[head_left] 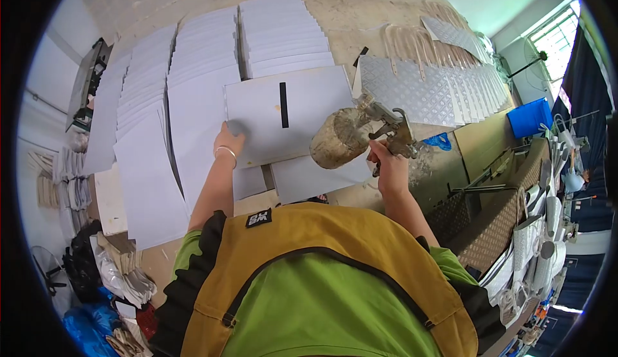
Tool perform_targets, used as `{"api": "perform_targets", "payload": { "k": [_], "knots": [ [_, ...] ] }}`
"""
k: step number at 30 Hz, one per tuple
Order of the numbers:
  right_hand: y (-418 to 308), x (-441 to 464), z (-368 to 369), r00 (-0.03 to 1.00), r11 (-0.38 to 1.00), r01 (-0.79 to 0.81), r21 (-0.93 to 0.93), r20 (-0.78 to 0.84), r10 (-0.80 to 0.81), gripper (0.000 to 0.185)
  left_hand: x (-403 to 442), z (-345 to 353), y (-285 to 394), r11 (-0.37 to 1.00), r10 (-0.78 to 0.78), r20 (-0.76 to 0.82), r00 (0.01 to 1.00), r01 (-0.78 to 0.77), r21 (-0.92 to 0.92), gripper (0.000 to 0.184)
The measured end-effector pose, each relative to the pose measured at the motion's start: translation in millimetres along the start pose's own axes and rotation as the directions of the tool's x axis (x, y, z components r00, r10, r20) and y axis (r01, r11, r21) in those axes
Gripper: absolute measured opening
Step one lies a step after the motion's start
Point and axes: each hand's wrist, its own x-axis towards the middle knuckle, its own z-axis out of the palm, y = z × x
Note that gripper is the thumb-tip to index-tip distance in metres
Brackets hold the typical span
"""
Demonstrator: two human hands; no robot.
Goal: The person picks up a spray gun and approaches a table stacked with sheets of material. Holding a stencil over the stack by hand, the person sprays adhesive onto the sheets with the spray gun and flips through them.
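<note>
**Wide worktable [351,19] with white board [254,116] and spray gun [398,132]**

The worktable carries overlapping rows of white sheets [203,48], on the left and far side. To the right lie silver patterned sheets [402,90], also overlapping. The white board is in the middle, over some white sheets. The spray gun, with its stained cup [333,143], is at the near right corner of this board. The right hand [388,164] is closed around its handle. The left hand [230,143] is at the board's left edge; whether it grips, I cannot tell. A black strip [283,105] lies on the board.
</note>
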Motion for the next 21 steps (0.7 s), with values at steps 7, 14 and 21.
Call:
{"api": "perform_targets", "payload": {
  "k": [7,14,21],
  "knots": [
    [-14,-7,-7,0.997,0.998,0.041,-0.047,-0.066,-0.044,0.017,-6,-9,14,0.989,-0.075,0.075,0.994,0.064,0.136,0.069],
    [-13,-6,-10,0.993,0.998,0.037,-0.053,-0.108,-0.042,0.017,22,41,-29,0.678,-0.017,-0.041,0.999,-0.019,-0.735,0.048],
    [-7,-8,-11,0.998,1.0,0.014,-0.027,-0.057,-0.015,0.016,12,37,-21,0.686,-0.053,-0.094,0.994,-0.032,-0.727,0.042]
  ]
}}
